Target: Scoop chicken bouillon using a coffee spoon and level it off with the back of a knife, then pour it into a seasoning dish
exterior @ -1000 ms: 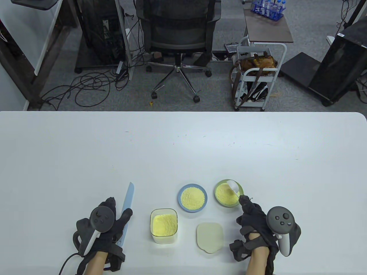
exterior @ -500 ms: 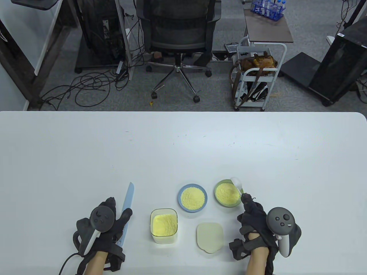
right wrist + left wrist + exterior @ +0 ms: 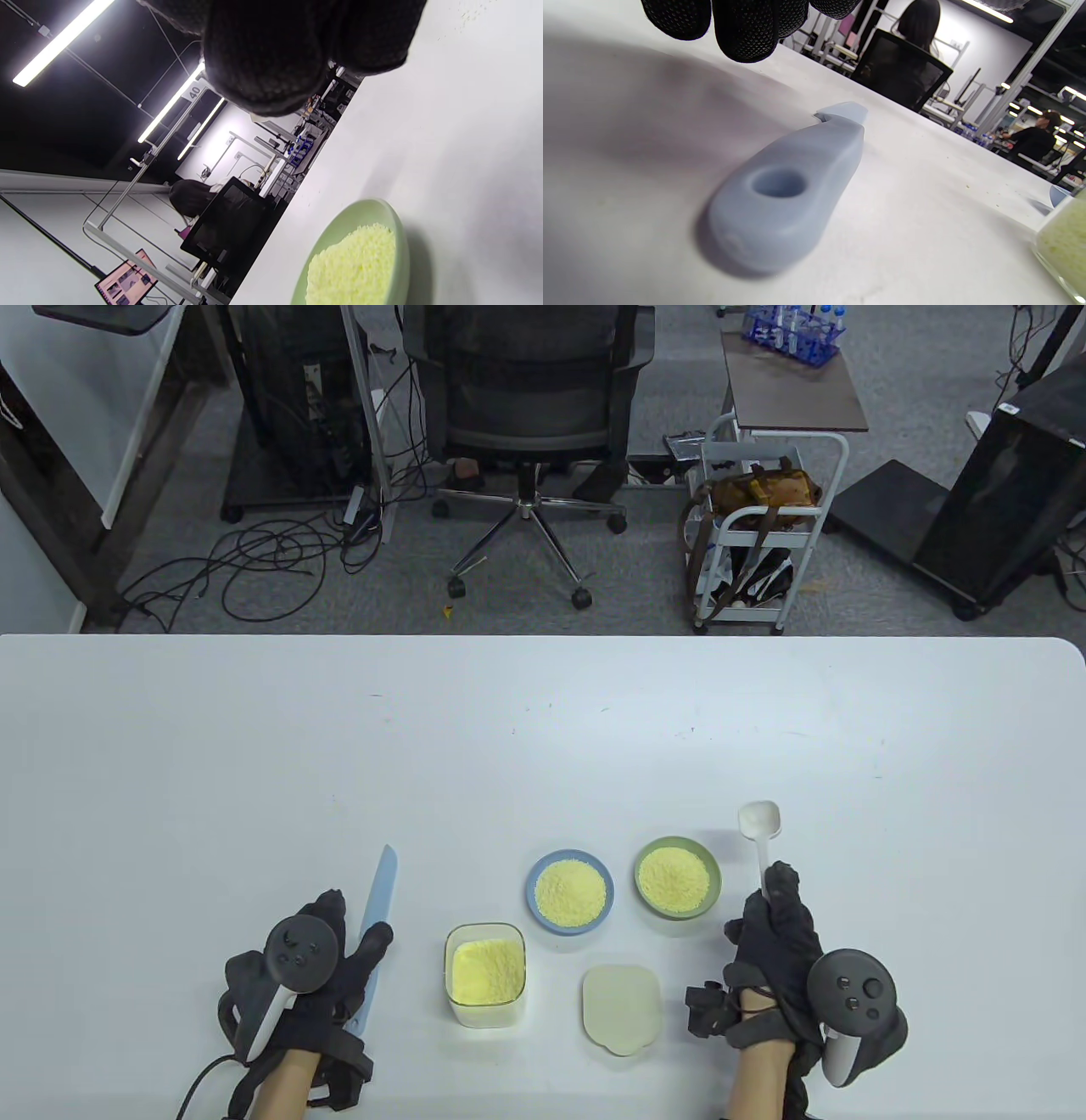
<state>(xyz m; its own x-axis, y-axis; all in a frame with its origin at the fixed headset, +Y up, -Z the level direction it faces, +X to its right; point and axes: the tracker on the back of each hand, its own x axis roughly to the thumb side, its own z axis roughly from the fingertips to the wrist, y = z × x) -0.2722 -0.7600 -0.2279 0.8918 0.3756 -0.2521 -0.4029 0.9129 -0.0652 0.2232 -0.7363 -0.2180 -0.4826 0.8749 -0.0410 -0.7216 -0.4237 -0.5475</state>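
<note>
Pinching the white coffee spoon (image 3: 759,831) by its handle, my right hand (image 3: 776,959) is holding its empty bowl right of the green seasoning dish (image 3: 678,876) in the lower right of the table view. My left hand (image 3: 314,976) is lying loosely over the blue knife (image 3: 379,899). Left wrist view: fingertips (image 3: 746,29) are hovering above the handle. Right wrist view: the dish is sitting heaped with bouillon.
</note>
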